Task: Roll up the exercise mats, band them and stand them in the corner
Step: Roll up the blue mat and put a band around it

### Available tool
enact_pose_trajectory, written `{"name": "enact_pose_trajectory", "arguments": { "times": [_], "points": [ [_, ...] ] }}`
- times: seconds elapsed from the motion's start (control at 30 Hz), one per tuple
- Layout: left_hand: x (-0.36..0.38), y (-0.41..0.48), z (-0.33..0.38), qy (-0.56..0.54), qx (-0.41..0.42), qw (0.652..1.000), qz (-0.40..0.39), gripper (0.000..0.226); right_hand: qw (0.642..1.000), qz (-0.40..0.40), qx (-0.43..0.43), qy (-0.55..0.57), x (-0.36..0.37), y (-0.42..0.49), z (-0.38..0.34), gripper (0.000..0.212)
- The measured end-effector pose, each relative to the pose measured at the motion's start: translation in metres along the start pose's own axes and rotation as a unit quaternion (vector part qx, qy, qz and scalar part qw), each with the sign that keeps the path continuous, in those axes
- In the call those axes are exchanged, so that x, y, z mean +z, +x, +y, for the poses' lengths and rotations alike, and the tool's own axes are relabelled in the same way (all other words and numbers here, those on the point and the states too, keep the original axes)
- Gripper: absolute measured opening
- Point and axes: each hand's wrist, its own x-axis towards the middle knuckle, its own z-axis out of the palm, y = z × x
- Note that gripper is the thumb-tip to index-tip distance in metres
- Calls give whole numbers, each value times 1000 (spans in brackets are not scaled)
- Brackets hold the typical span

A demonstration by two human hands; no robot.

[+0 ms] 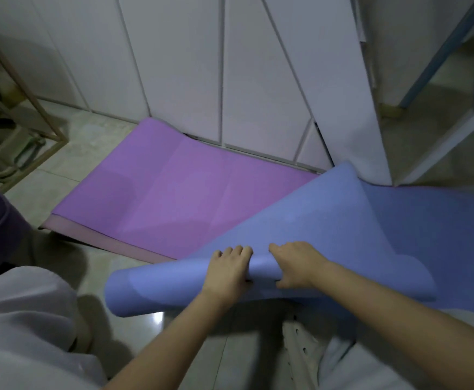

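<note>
I can't see how far the blue mat [328, 220] runs, because the right edge cuts it off. It lies over the near right part of the purple mat [173, 187], so I can't tell where that mat ends. The left hand [228, 266] and right hand [295, 263] grip the rolled edge and hide the roll beneath them; the left thumb is out of sight. A wooden frame [33, 108] is cut off at the left edge, and the dark things inside it are too blurred to name. A white perforated object [300, 342] sits half hidden under the right forearm.
</note>
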Motion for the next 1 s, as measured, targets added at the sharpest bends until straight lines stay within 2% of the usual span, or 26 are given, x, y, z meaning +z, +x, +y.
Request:
{"name": "enact_pose_trajectory", "arguments": {
  "times": [0.13, 0.27, 0.37, 0.43, 0.47, 0.57, 0.7, 0.8, 0.9, 0.93, 1.0],
  "points": [
    [17, -15, 12, 7, 18, 998, 59, 73, 999, -21, -15, 29, -2, 0, 1, 50],
    [27, -19, 14, 3, 14, 997, 80, 74, 997, -60, -35, 46, -5, 2, 4, 49],
    [20, -14, 14, -41, 31, 999, 6, 69, 987, -135, -48, 74, -6, 5, 10, 48],
    [12, -8, 12, -73, 50, 996, -23, 54, 980, -166, -48, 96, -6, 5, 14, 47],
    [8, -5, 12, -88, 56, 993, -63, 48, 979, -171, -44, 103, -5, 4, 17, 48],
    [2, 6, 11, -126, 62, 980, -142, 52, 984, -150, -21, 95, -1, -1, 21, 53],
    [-1, 25, 14, -184, 69, 955, -222, 53, 996, -88, -4, 18, 7, -10, 25, 65],
    [-2, 37, 15, -229, 63, 923, -304, 57, 997, -74, 0, 10, 8, -15, 32, 68],
    [-6, 45, 15, -235, 59, 878, -413, 70, 995, -94, -10, 36, 8, -18, 32, 63],
    [-8, 47, 15, -212, 63, 875, -431, 74, 993, -107, -14, 48, 8, -18, 31, 62],
    [-11, 45, 16, -154, 63, 896, -412, 75, 989, -131, -18, 68, 6, -16, 30, 64]
  ]
}}
